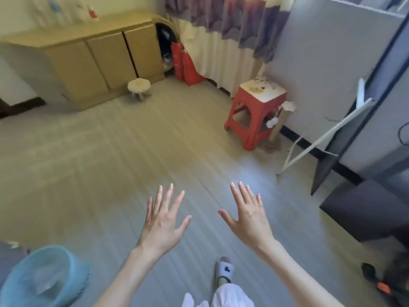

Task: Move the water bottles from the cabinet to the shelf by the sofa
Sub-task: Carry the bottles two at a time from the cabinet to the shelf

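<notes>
A single head-worn wide-angle camera looked forward and down from standing height across the wood-look floor (115,156) toward the far cabinet (93,60) and the curtain (223,47). Nearest the lens were the left hand (162,224) and right hand (249,218) (both spread, backs up), low in the frame. Straight lines bowed toward the edges.

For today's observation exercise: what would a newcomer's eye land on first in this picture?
Two bare, open hands, left hand and right hand, spread over the floor at bottom centre, holding nothing. Next, the red stool by the right wall. Then the wooden cabinet at the far left, doors shut.
</notes>
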`<state>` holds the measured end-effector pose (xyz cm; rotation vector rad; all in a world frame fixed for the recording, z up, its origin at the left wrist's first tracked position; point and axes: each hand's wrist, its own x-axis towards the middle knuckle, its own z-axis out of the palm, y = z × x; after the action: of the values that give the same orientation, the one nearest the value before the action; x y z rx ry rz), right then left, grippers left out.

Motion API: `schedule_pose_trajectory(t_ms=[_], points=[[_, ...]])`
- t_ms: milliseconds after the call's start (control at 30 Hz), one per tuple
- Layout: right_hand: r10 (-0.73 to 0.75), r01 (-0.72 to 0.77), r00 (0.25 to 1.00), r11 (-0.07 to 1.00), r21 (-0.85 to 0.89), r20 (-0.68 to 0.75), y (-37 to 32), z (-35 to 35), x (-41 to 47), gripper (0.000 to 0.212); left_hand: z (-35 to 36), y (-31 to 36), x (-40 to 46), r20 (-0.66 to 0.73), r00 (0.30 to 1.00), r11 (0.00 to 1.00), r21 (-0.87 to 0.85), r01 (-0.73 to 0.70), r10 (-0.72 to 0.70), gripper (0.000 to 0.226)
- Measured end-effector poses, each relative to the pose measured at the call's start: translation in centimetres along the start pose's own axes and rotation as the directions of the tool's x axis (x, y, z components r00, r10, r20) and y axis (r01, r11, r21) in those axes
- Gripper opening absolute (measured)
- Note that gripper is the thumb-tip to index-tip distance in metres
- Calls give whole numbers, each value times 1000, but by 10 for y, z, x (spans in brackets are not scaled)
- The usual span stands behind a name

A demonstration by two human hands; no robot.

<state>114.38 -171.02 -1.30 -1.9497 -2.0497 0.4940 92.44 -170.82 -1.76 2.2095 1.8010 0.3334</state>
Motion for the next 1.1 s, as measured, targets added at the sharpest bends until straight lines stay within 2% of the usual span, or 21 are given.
schedule_pose_trajectory(t_ms=[267, 433, 533, 700, 833, 967, 1100], points=[[-230, 230, 971, 973, 20, 65, -44, 10, 211, 86, -48, -78, 149, -148, 965, 976, -23, 217, -218, 77], [-349, 349, 934, 937, 24, 71, -83, -2, 330, 84, -72, -107, 223, -193, 940, 959, -60, 276, -282, 75], [-419, 418, 900, 908, 33, 120, -116, 3, 404, 85, -91, -145, 275, -244, 899, 931, -78, 356, -364, 73], [-491, 494, 853, 869, 29, 177, -168, 39, 515, 85, -107, -220, 352, -269, 853, 892, -64, 448, -448, 76], [-511, 522, 835, 853, 3, 202, -217, 64, 613, 95, -126, -298, 427, -236, 831, 863, -83, 499, -503, 83], [-544, 549, 818, 835, 28, 187, -287, 65, 714, 76, -173, -371, 504, -272, 803, 846, -101, 524, -530, 86], [-576, 582, 807, 814, -7, 131, -351, 60, 806, 75, -224, -435, 583, -315, 800, 856, -95, 508, -510, 82]])
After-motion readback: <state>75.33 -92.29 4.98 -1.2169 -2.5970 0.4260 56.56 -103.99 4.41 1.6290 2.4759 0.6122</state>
